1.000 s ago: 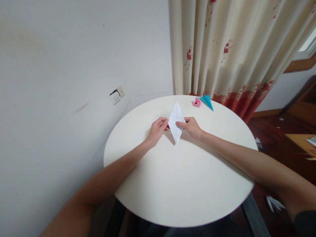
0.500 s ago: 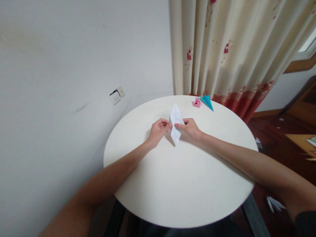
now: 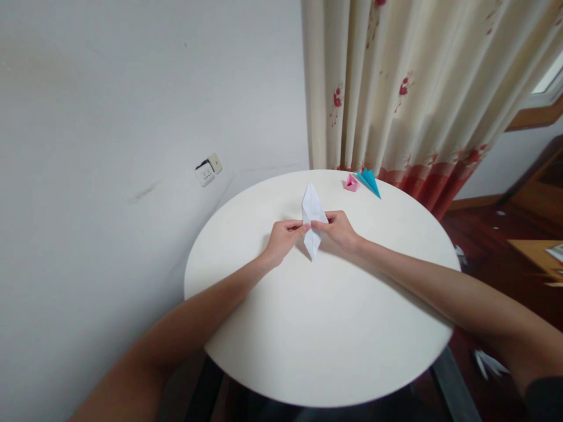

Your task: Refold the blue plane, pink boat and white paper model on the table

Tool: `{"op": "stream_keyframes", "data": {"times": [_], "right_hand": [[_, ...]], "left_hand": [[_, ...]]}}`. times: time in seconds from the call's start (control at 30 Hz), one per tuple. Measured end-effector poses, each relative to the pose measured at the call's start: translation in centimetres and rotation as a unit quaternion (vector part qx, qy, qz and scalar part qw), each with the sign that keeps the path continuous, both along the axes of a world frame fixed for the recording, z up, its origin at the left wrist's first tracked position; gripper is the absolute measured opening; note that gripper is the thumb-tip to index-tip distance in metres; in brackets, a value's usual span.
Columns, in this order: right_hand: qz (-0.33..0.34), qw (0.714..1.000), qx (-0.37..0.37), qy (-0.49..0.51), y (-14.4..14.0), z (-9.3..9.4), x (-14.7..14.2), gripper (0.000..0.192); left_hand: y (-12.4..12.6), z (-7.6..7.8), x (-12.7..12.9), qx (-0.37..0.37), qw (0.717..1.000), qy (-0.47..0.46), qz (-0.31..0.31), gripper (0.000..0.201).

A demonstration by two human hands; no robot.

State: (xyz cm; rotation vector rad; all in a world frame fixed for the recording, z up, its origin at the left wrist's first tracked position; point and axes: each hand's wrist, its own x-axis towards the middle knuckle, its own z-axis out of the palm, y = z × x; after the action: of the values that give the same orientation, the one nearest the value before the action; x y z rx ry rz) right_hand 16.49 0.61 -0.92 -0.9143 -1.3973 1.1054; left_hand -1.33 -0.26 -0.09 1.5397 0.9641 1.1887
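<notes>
A white sheet of folded paper [image 3: 312,205], long and diamond-shaped with a crease down its middle, is held upright just over the round table. My left hand [image 3: 284,239] pinches its left edge, thumb on the near face and fingers behind. From the other side, my right hand [image 3: 339,229] grips the right edge the same way, its thumb lying flat near the centre crease. The two thumb tips almost meet at the middle of the paper. My fingers behind the sheet are partly hidden.
Toward the far edge of the white round table [image 3: 325,328] lie a pink folded paper piece [image 3: 351,183] and a blue paper plane [image 3: 369,182]. A wall with a socket [image 3: 204,174] borders the left; a patterned curtain [image 3: 396,88] hangs behind. White papers [image 3: 490,363] lie on the floor at right.
My left thumb has moved right onto the paper's face, and my left fingers have slid behind its edge. The paper's left side looks flatter. My right hand has hardly moved.
</notes>
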Motion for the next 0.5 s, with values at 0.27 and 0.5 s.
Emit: {"op": "stream_keyframes", "data": {"times": [0.27, 0.5], "right_hand": [[-0.01, 1.0, 0.007, -0.008, 0.02, 0.2, -0.28, 0.032], [-0.005, 1.0, -0.006, -0.008, -0.27, 0.73, -0.08, 0.039]], "left_hand": [[-0.07, 0.08, -0.13, -0.074, 0.995, -0.063, -0.007, 0.041], [-0.25, 0.21, -0.16, -0.096, 0.993, -0.052, -0.042, 0.044]]}}
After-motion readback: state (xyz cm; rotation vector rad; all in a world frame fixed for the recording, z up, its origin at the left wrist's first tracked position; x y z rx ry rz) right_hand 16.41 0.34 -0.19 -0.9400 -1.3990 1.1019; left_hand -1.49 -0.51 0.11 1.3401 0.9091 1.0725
